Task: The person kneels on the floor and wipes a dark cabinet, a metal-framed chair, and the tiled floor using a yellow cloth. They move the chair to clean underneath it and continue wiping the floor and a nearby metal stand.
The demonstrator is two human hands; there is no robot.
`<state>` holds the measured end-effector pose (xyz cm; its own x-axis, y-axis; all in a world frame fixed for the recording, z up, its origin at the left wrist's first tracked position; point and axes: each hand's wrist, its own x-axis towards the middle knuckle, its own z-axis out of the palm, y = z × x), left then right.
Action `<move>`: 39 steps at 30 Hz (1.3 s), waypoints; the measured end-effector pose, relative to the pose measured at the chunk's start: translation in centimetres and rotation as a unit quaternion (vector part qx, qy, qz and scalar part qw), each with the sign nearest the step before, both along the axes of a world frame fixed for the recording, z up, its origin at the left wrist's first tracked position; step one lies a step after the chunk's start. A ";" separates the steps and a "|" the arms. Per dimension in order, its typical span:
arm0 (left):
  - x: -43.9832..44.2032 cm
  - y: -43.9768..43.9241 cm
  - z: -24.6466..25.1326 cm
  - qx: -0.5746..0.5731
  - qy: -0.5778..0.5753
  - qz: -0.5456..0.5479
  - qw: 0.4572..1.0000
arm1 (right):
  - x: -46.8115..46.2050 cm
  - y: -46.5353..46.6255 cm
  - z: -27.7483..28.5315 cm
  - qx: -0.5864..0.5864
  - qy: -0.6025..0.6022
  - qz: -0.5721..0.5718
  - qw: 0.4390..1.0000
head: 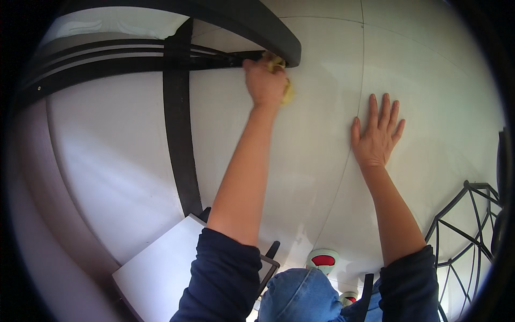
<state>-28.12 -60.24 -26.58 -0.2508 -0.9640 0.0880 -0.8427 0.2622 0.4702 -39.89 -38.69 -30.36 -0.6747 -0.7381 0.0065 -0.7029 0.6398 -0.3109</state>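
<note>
My left hand is closed around a crumpled yellow cloth, part of which hangs below the fingers. Slightly blurred, this hand reaches the end of a low black furniture frame, where a thick curved upper rail meets a lower bar. Part of the cloth is tucked under the rail's tip and hidden by it. Palm down, my right hand rests on the pale tiled floor with its fingers spread, beside a tile seam. Nothing is in it.
A black crossbar runs from the frame toward me along the floor. At lower left stands a white-topped piece of furniture. A black wire-frame stand is at the right. Below me show a jeans knee and a slipper.
</note>
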 end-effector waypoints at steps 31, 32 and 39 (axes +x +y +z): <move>0.9 0.5 11.9 0.197 0.239 -0.094 0.946 | 0.0 0.0 0.0 0.005 0.033 -0.007 0.999; 2.2 0.5 7.4 0.255 0.265 -0.101 0.924 | 0.4 -0.3 0.4 -0.005 0.025 -0.001 1.000; 4.4 0.3 1.2 -0.003 0.250 0.045 0.967 | 0.0 0.0 0.1 -0.004 0.032 0.002 0.999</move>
